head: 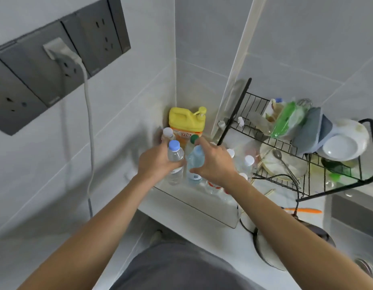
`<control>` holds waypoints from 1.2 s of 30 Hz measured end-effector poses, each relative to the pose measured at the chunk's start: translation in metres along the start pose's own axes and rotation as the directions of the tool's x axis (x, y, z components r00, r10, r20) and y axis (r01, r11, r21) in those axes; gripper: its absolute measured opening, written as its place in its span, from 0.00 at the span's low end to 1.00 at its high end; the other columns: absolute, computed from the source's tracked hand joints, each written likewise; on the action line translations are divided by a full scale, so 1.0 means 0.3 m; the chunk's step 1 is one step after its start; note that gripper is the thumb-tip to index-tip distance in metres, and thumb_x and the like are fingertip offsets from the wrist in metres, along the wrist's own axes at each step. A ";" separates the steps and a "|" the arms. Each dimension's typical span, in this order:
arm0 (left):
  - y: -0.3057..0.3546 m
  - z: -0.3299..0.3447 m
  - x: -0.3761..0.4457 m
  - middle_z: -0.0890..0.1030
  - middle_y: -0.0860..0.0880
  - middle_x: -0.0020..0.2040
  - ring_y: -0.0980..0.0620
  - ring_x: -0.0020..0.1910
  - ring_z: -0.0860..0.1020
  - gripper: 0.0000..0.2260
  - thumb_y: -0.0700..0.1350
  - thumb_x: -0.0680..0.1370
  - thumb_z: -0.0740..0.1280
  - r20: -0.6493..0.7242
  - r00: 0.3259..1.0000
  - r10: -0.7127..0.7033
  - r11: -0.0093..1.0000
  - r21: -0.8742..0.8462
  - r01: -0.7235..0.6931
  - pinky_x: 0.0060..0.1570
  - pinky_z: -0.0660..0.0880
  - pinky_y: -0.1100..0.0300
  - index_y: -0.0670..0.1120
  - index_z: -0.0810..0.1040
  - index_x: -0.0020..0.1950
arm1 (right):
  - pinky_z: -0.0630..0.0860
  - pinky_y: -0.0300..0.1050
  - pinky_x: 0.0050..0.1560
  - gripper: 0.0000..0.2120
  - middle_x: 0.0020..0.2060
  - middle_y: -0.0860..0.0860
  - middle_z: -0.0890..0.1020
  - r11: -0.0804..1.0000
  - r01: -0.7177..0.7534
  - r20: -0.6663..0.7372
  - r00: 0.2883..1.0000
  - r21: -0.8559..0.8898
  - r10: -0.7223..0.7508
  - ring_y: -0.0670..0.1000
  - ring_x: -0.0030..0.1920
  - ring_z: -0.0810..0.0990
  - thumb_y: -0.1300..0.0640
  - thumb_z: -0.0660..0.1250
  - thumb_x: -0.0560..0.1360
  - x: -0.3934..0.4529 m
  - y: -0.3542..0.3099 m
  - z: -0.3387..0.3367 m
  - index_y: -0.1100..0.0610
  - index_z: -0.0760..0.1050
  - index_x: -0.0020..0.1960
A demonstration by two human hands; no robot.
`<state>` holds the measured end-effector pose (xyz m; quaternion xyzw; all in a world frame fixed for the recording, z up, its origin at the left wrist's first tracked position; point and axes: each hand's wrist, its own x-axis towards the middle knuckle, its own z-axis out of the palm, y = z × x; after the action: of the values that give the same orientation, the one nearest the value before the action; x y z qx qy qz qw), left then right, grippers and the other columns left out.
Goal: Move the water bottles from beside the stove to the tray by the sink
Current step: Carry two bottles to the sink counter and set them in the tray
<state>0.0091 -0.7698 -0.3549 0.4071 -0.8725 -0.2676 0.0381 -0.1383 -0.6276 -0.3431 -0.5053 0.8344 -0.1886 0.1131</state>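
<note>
My left hand (155, 163) grips a clear water bottle with a blue cap (174, 155), held upright over the clear tray (194, 208). My right hand (215, 162) wraps a light-blue water bottle (195, 162) right beside it, also upright. Both bottles sit low in the tray's left part; whether they touch its floor is hidden. More bottles stand in the tray: a white-capped one (167, 132) and a green-capped one (194, 138) behind my hands, and white-capped ones (248, 161) to the right.
A yellow detergent jug (186, 122) stands in the corner behind the tray. A black wire dish rack (307, 164) with plates, a spoon and bowls fills the right. The sink (357, 227) lies at the lower right. A white cable (90, 132) hangs from wall sockets on the left.
</note>
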 end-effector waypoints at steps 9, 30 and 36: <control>-0.036 0.164 0.115 0.85 0.49 0.53 0.40 0.55 0.83 0.28 0.61 0.69 0.80 0.171 0.984 0.047 0.998 -0.054 -0.038 0.45 0.75 0.53 0.51 0.76 0.62 | 0.69 0.53 0.62 0.30 0.53 0.53 0.86 0.923 -0.005 0.095 0.994 -0.385 0.045 0.59 0.57 0.82 0.42 0.80 0.71 0.034 0.034 0.056 0.53 0.74 0.65; -0.051 0.098 0.145 0.77 0.53 0.49 0.44 0.51 0.79 0.19 0.51 0.78 0.76 0.104 0.934 0.342 0.930 -0.179 -0.321 0.43 0.66 0.55 0.46 0.77 0.64 | 0.79 0.56 0.49 0.16 0.57 0.55 0.81 0.946 0.080 0.149 0.988 -0.314 -0.035 0.63 0.57 0.82 0.62 0.73 0.77 0.052 -0.009 0.020 0.57 0.78 0.64; -0.040 0.118 0.167 0.78 0.52 0.47 0.45 0.45 0.78 0.15 0.48 0.77 0.77 0.157 0.905 0.396 0.908 -0.212 -0.360 0.42 0.71 0.52 0.50 0.73 0.55 | 0.77 0.56 0.49 0.20 0.56 0.55 0.81 0.947 0.144 0.178 0.979 -0.288 -0.094 0.63 0.57 0.81 0.70 0.72 0.74 0.040 0.023 0.015 0.56 0.79 0.64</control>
<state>-0.0260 -0.7975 -0.3987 0.1961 -0.9070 -0.3706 0.0393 -0.1477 -0.6362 -0.3500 -0.5799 0.8092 -0.0248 0.0912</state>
